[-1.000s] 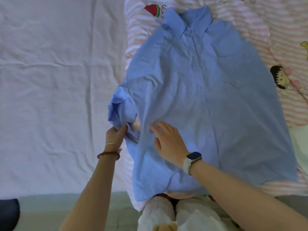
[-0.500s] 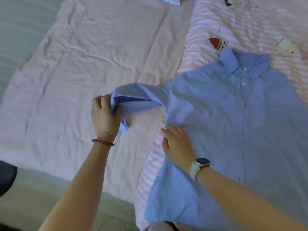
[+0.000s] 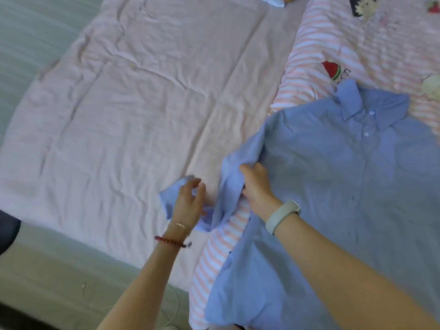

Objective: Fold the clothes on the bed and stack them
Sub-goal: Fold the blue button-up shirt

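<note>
Spreading across the striped pink blanket [image 3: 316, 44], the blue shirt [image 3: 345, 186] lies front up, buttoned, collar at the far side and hem near the person. Its body sits on the right part of the bed, while its left sleeve [image 3: 228, 177] reaches out over the edge of the blanket toward the plain pink sheet [image 3: 142, 103].

A second ago that sleeve was bunched under the side of the shirt; half a second ago the left hand [image 3: 188, 203] had drawn it out toward the left while the right hand [image 3: 257, 186] lay flat on the shirt body. Now the sleeve hangs loose and twisted between the two hands. The left hand has its fingers curled around the cuff end, holding it just above the sheet. The right hand has shifted from pressing flat to gripping: its thumb and fingers close on the cloth at the upper part of the sleeve, near the shoulder seam, and bunch it there.

My reading is that the sleeve is being freed and straightened before any fold is made, so the folding proper has hardly begun. With both ends of the sleeve in hand, the likely next need is to pull it smooth and lay it across the shirt front. The cloth is thin and creases readily, so twists left in the sleeve would show in the fold.

At the far edge a small pale folded item [image 3: 273, 1] lies on the sheet; I cannot tell what it is.
</note>
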Tool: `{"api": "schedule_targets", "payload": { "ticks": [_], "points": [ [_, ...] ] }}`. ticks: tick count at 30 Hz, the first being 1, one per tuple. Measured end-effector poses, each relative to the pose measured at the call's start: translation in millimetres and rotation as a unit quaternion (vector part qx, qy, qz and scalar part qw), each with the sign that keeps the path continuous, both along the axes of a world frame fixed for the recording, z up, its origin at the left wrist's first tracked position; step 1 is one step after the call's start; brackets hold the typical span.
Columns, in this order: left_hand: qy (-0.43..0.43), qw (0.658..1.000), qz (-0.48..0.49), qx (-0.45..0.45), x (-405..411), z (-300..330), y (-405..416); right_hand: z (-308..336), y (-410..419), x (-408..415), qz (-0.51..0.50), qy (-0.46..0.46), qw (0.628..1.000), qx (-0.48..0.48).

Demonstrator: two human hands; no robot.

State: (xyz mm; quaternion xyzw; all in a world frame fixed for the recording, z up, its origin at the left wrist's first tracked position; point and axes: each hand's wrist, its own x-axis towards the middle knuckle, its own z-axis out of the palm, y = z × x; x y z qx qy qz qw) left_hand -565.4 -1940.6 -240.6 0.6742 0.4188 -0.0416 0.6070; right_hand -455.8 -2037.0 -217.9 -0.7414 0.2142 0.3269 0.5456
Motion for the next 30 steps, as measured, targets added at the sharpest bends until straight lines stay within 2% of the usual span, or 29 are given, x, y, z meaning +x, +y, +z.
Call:
{"api": "schedule_targets", "payload": {
  "ticks": [1,3,5,7,9,12,14,15,17,19,21,23,26,28,30],
  "points": [
    [0.046,0.998,0.008,-0.04,14,0,3,4,-7,-5,-0.028,0.008,0.999,0.042],
    [0.109,0.988,-0.069,-0.09,35,-4,5,8,-24,-15,-0.055,0.023,0.994,0.093],
    [0.131,0.962,-0.112,-0.212,48,-3,2,9,-39,-22,-0.027,0.002,0.997,0.069],
    [0.112,0.945,-0.137,-0.276,53,-4,-1,11,-49,-24,0.0,-0.022,0.999,0.037],
    [0.077,0.955,-0.116,-0.261,58,-9,1,9,-53,-21,-0.011,-0.028,0.999,0.044],
    [0.044,0.974,-0.001,-0.224,70,-14,14,9,-48,-14,-0.047,0.022,0.993,0.109],
    [0.042,0.992,0.023,-0.113,86,-17,30,12,-37,-7,-0.032,0.042,0.99,0.13],
    [0.041,0.998,0.012,-0.043,95,-18,40,11,-33,-4,-0.004,0.025,0.993,0.112],
    [0.039,0.996,-0.015,0.081,110,-20,58,8,-27,2,0.091,-0.075,0.993,0.014],
    [0.04,0.987,-0.033,0.152,123,-22,74,4,-27,6,0.184,-0.227,0.949,-0.121],
    [0.055,0.98,-0.041,0.185,134,-25,84,-2,-30,15,0.283,-0.323,0.873,-0.232],
    [0.069,0.973,-0.049,0.217,138,-27,88,-9,-38,26,0.399,-0.338,0.795,-0.307],
    [0.049,0.971,0.002,0.235,158,-41,101,-35,-45,54,0.528,-0.279,0.71,-0.372],
    [0.025,0.967,0.032,0.25,161,-41,104,-40,-56,52,0.561,-0.283,0.672,-0.392],
    [0.01,0.963,0.042,0.265,166,-40,110,-42,-56,46,0.535,-0.307,0.68,-0.395]
  ]
}}
